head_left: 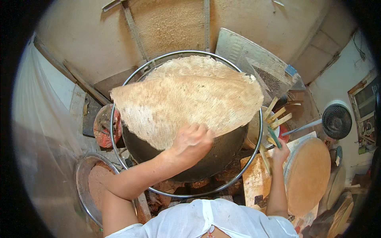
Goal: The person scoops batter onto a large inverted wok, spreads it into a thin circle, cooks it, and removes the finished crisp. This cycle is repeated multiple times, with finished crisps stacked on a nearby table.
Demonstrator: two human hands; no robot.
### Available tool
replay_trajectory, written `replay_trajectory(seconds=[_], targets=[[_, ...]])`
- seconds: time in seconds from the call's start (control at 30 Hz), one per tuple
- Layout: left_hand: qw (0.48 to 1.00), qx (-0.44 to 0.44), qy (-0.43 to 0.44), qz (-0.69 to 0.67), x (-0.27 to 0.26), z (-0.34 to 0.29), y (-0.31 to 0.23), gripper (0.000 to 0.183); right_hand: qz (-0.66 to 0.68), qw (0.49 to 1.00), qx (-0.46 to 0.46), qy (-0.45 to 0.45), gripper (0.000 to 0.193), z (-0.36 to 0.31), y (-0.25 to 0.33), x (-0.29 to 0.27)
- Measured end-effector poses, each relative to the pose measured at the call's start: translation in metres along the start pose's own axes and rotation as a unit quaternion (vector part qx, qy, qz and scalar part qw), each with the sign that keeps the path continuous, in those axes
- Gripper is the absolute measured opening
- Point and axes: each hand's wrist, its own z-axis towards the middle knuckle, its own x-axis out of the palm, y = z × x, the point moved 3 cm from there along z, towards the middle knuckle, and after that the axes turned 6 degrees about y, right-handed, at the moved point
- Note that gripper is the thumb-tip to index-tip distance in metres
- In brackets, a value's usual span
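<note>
A large, thin, tan pancake [186, 103] lies folded back on itself over a dark round griddle [206, 162]. Its rough edge is pinched by my left hand [191, 144], whose curled fingers lift it above the griddle's near side. The far layer of the pancake still lies flat behind the fold. Off to the right, my right hand [281, 152] is closed round a green-handled tool [274, 137] beside a bucket; the tool's working end cannot be made out. A shiny metal ring [198, 196] encircles the griddle.
Wooden sticks [279, 115] stand up from the bucket at right. A stack of round pancakes [309, 170] lies near my right forearm. At left are a metal basin [81, 190] with brown paste and a red round container [105, 127]. A fan [336, 121] stands far right.
</note>
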Motion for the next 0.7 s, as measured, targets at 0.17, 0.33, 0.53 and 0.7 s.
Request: replay_trajectory(seconds=[0.17, 0.33, 0.53, 0.7], targets=[[0.992, -0.081, -0.015, -0.091, 0.112, -0.062, 0.013, 0.007, -0.203, 0.967, 0.067, -0.141, 0.029, -0.106, -0.145, -0.133], [0.978, -0.121, -0.014, -0.17, 0.144, -0.105, 0.005, 0.003, -0.405, 0.909, 0.087, 0.039, 0.044, -0.226, -0.223, -0.113], [0.98, -0.07, 0.042, -0.18, 0.134, -0.132, -0.021, 0.005, -0.069, 0.981, 0.076, 0.164, 0.028, -0.222, -0.042, -0.013], [0.971, -0.08, 0.068, -0.213, 0.098, -0.169, -0.016, 0.003, -0.119, 0.862, -0.417, 0.261, 0.028, -0.195, 0.203, 0.094]])
